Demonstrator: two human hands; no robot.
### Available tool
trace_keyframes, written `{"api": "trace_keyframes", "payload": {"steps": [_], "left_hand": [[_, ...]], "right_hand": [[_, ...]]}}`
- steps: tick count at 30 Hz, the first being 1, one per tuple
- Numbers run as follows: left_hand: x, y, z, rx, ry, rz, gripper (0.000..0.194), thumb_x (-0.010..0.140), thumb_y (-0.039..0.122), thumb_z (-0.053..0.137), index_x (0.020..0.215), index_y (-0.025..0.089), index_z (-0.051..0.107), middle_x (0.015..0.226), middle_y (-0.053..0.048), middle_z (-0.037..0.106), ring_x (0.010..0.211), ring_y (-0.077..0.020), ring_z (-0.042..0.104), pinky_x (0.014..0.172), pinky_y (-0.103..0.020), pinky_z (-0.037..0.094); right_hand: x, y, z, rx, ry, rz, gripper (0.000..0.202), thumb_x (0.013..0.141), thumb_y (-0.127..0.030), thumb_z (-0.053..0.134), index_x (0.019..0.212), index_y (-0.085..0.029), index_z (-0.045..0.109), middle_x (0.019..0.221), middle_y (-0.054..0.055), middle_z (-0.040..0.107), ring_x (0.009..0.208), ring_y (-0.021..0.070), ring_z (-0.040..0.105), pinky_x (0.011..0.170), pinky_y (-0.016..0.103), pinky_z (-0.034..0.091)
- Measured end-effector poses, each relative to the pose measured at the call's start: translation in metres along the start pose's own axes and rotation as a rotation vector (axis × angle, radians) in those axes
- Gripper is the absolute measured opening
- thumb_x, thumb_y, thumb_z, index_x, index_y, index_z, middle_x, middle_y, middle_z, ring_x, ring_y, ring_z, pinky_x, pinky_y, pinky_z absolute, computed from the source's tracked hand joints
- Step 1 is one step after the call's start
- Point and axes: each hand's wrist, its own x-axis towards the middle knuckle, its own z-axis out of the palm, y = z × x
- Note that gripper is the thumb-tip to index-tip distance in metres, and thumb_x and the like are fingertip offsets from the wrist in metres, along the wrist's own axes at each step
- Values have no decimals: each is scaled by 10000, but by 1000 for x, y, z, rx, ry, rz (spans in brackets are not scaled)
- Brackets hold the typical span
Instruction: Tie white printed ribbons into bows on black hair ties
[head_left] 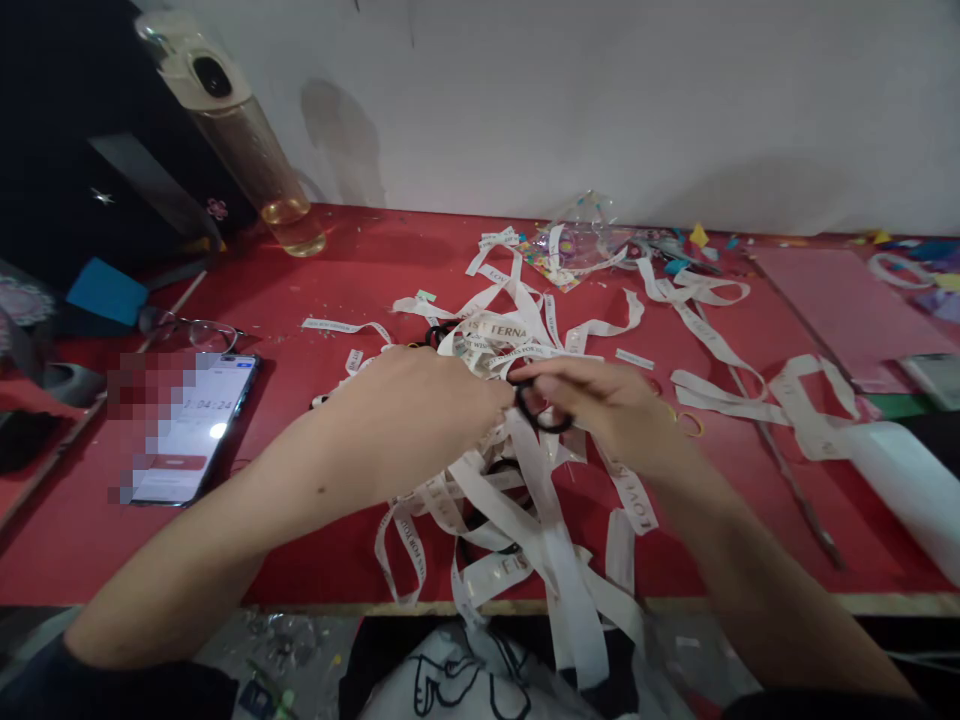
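Note:
A tangled heap of white printed ribbons (540, 500) covers the middle of the red table, some strips hanging over the front edge. Above the heap, my right hand (611, 405) pinches a black hair tie (551, 424), which forms a small loop beside my left hand. My left hand (439, 410) is closed right next to it, back of the hand up. Its fingertips are hidden, so what they grip cannot be made out. More black bands (491, 515) show among the ribbons beneath the hands.
On the left lie a phone (199, 430) with a lit timer screen and a pair of glasses (202, 333). A tall bottle (262, 165) stands by the wall. Ribbon strips (720, 345), a thin stick (799, 490) and a pink sheet (832, 310) lie on the right.

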Motion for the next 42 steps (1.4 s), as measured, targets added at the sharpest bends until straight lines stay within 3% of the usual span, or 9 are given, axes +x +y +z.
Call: {"api": "trace_keyframes", "payload": {"steps": [6,10,13,18,20,25,31,38,42], "left_hand": [[-4,-1,-18,-548,237,125,269,996,302,464,1004,285,732,745,51,710,580,-82,567,533,-212,351],[7,-7,-11,-730,409,-29,326,1001,356,418,1028,218,713,687,27,624,631,-94,583,540,-194,382],[17,-16,-3,-776,474,-95,320,993,376,441,1007,183,697,634,19,562,612,-105,564,518,-204,375],[26,-39,9,-624,533,-177,274,970,316,488,986,164,716,739,-8,672,659,-110,592,579,-220,401],[28,-45,12,-538,478,-173,260,956,283,503,993,171,735,840,-22,736,722,-119,627,640,-228,418],[29,-32,21,-467,94,76,261,939,201,516,1003,240,766,940,7,785,808,-124,677,706,-222,426],[31,2,38,-872,-276,543,183,902,143,610,962,217,766,1017,-17,792,896,-132,712,767,-205,495],[26,4,26,-1377,-348,470,151,911,169,599,901,138,746,897,-55,757,804,-121,668,753,-216,524],[21,5,18,-1619,-230,308,237,922,229,580,751,141,719,511,47,444,482,-76,366,502,-235,348]], "right_hand": [[8,11,35,-353,75,-329,293,894,-248,637,1183,-288,669,1154,52,728,1112,277,646,932,439,522],[-5,-2,38,-202,-46,-512,624,846,-279,734,1413,-302,475,1013,32,753,843,218,701,763,348,568],[-13,-12,34,-29,-141,-708,499,892,-288,686,1372,-309,552,941,28,761,795,193,706,697,309,556],[-16,-25,11,513,-251,-472,317,989,-319,483,1189,-302,729,964,56,775,782,192,737,683,333,603],[-16,-31,2,615,-231,-458,393,976,-479,455,1126,-293,767,882,70,776,677,201,721,607,347,607],[-19,-38,2,601,-75,-473,220,917,-278,605,1034,-353,776,768,20,770,478,122,646,448,232,541],[-13,-39,-7,906,174,-313,321,866,-165,624,1051,-406,726,982,-89,768,235,-8,249,173,176,210],[17,-2,-10,681,394,-77,245,777,-109,523,758,-253,720,489,-62,459,379,67,408,364,193,335],[23,20,-1,88,337,59,215,807,-145,544,877,-222,733,708,2,672,635,140,632,606,273,517]]}}
